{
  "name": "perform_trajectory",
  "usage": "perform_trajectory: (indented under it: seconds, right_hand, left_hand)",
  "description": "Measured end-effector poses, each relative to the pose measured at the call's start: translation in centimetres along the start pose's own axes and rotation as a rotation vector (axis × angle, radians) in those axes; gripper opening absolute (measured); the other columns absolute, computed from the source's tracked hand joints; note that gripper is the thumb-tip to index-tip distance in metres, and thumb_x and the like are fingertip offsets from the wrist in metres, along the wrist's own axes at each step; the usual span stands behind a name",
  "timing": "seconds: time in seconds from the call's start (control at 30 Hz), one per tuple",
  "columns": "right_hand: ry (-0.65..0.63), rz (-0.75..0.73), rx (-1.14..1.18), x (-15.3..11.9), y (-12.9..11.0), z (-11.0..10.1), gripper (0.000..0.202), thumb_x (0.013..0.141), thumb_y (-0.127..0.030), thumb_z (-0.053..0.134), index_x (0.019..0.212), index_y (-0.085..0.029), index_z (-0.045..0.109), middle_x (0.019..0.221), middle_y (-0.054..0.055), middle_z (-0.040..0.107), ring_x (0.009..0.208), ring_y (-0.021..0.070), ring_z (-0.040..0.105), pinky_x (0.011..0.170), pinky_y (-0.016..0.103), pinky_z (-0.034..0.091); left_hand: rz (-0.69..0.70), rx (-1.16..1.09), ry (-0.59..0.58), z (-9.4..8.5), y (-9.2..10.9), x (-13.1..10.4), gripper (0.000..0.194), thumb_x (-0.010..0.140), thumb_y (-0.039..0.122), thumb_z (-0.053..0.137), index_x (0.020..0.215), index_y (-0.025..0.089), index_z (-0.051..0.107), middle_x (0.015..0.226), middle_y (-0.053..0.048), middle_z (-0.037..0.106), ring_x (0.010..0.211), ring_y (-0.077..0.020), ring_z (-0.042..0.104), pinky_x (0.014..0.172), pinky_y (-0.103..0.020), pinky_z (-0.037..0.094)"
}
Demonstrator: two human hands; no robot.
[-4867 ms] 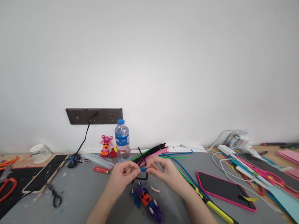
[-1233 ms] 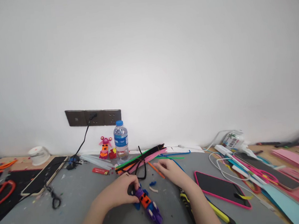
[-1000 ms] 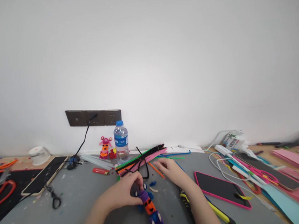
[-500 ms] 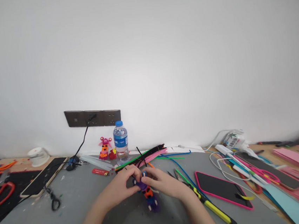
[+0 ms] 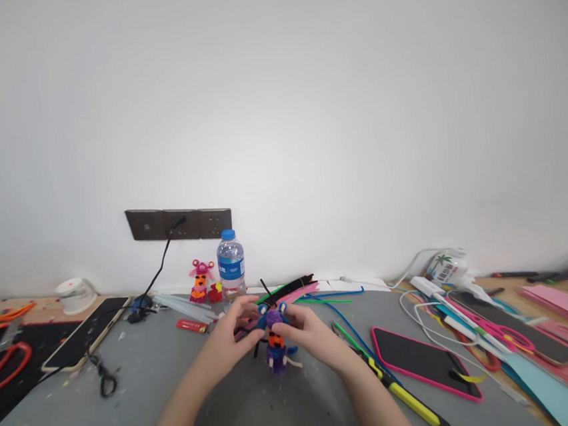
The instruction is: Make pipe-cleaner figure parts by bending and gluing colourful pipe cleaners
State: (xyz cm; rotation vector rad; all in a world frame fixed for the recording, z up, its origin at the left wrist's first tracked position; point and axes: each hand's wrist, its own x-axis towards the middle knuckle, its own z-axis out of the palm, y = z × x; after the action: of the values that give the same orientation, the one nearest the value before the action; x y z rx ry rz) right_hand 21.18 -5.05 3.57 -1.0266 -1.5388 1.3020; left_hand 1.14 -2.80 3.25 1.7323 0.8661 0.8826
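Between my hands a small pipe-cleaner figure stands upright on the grey mat, with a purple head, blue ears with pale centres, an orange middle and a purple-blue base. My left hand curls round its left side, thumb and fingertips against it near the head and ear. From the right, my right hand grips it with the thumb over the orange part. Some fingertips are hidden behind the figure. A similar pink and orange figure stands by the wall, beside a water bottle.
Behind my hands lies a bundle of pipe cleaners. To the right are a yellow-black tool, a pink-framed tablet, white cables and pink scissors. A phone, orange-handled scissors and a red utility knife lie left.
The figure has turned from a tilted pose to upright, its base moving back from me. My fingers have shifted from its top to its sides. The view has moved slightly.
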Motion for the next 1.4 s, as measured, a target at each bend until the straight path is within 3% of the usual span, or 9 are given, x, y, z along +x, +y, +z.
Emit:
perform_trajectory:
  seconds: [0.13, 0.27, 0.33, 0.47, 0.67, 0.9, 1.13, 1.27, 1.4]
  right_hand:
    - [0.137, -0.017, 0.198, 0.3, 0.2, -0.2, 0.033, 0.076, -0.049, 0.072, 0.079, -0.016, 0.069, 0.077, 0.003, 0.068, 0.072, 0.0178, 0.057, 0.07, 0.028, 0.042]
    - [0.224, -0.037, 0.329, 0.6, 1.0, -0.3, 0.031, 0.075, -0.047, 0.074, 0.077, -0.017, 0.07, 0.073, 0.001, 0.066, 0.07, 0.0165, 0.056, 0.071, 0.028, 0.041]
    - [0.276, -0.032, 0.354, 0.7, 1.3, -0.2, 0.032, 0.073, -0.048, 0.075, 0.074, -0.017, 0.069, 0.068, -0.001, 0.064, 0.066, 0.015, 0.053, 0.068, 0.027, 0.04]
    - [0.335, -0.026, 0.402, 0.9, 1.5, 0.0, 0.033, 0.07, -0.049, 0.078, 0.073, -0.018, 0.068, 0.069, 0.0, 0.064, 0.065, 0.0146, 0.053, 0.066, 0.027, 0.04]
    - [0.362, -0.011, 0.427, 1.1, 1.6, 0.0, 0.035, 0.068, -0.048, 0.08, 0.086, -0.019, 0.073, 0.086, 0.003, 0.071, 0.074, 0.0162, 0.058, 0.067, 0.026, 0.041]
    - [0.379, -0.027, 0.449, 1.2, 1.6, -0.3, 0.038, 0.068, -0.044, 0.081, 0.096, -0.02, 0.07, 0.094, 0.005, 0.074, 0.082, 0.02, 0.063, 0.07, 0.028, 0.044]
    - [0.506, -0.066, 0.572, 1.4, 1.2, -1.4, 0.048, 0.066, -0.057, 0.076, 0.095, -0.02, 0.069, 0.081, 0.003, 0.072, 0.07, 0.0173, 0.062, 0.062, 0.026, 0.043]
    - [0.566, -0.038, 0.586, 1.2, 1.2, -2.2, 0.047, 0.07, -0.061, 0.07, 0.092, -0.02, 0.068, 0.079, 0.005, 0.071, 0.071, 0.0199, 0.063, 0.065, 0.03, 0.046]
    - [0.546, -0.033, 0.586, 1.1, 1.2, -2.4, 0.045, 0.072, -0.062, 0.068, 0.09, -0.02, 0.066, 0.074, 0.003, 0.069, 0.068, 0.0199, 0.063, 0.067, 0.031, 0.047]
  left_hand:
    - [-0.141, -0.181, -0.016, 0.8, -1.0, 0.1, 0.036, 0.087, 0.044, 0.057, 0.116, 0.021, 0.059, 0.107, -0.007, 0.068, 0.105, -0.0245, 0.061, 0.092, -0.035, 0.046]
    - [-0.257, -0.359, -0.125, 1.6, -1.2, 0.1, 0.054, 0.088, 0.062, 0.044, 0.104, 0.017, 0.069, 0.1, -0.009, 0.073, 0.099, -0.0254, 0.064, 0.088, -0.036, 0.047]
    - [-0.243, -0.391, -0.206, 1.8, -1.1, 0.0, 0.056, 0.087, 0.064, 0.046, 0.105, 0.016, 0.069, 0.096, -0.009, 0.074, 0.094, -0.0254, 0.066, 0.082, -0.035, 0.048]
    - [-0.186, -0.389, -0.284, 1.9, -0.9, 0.1, 0.049, 0.073, 0.049, 0.075, 0.107, 0.015, 0.067, 0.098, -0.008, 0.072, 0.09, -0.0242, 0.065, 0.077, -0.031, 0.047]
    - [-0.23, -0.228, -0.197, 1.5, -0.8, 0.4, 0.033, 0.078, 0.042, 0.07, 0.092, 0.012, 0.069, 0.081, -0.007, 0.074, 0.071, -0.0188, 0.062, 0.064, -0.027, 0.045]
    - [-0.214, -0.138, -0.165, 1.2, -1.3, 0.5, 0.037, 0.083, 0.048, 0.061, 0.085, 0.012, 0.069, 0.079, -0.007, 0.073, 0.064, -0.0148, 0.056, 0.055, -0.023, 0.037]
    - [-0.19, -0.301, 0.107, 0.7, -0.7, 1.1, 0.038, 0.071, 0.052, 0.072, 0.078, 0.015, 0.066, 0.07, -0.002, 0.065, 0.059, -0.0125, 0.05, 0.053, -0.022, 0.035]
    - [-0.229, -0.391, 0.15, 0.6, -0.2, 1.0, 0.038, 0.066, 0.05, 0.077, 0.076, 0.015, 0.067, 0.07, -0.001, 0.064, 0.059, -0.0114, 0.049, 0.053, -0.022, 0.035]
    - [-0.248, -0.465, 0.164, 0.7, -0.3, 0.9, 0.038, 0.065, 0.05, 0.079, 0.075, 0.015, 0.068, 0.07, -0.002, 0.064, 0.058, -0.0106, 0.049, 0.054, -0.022, 0.035]
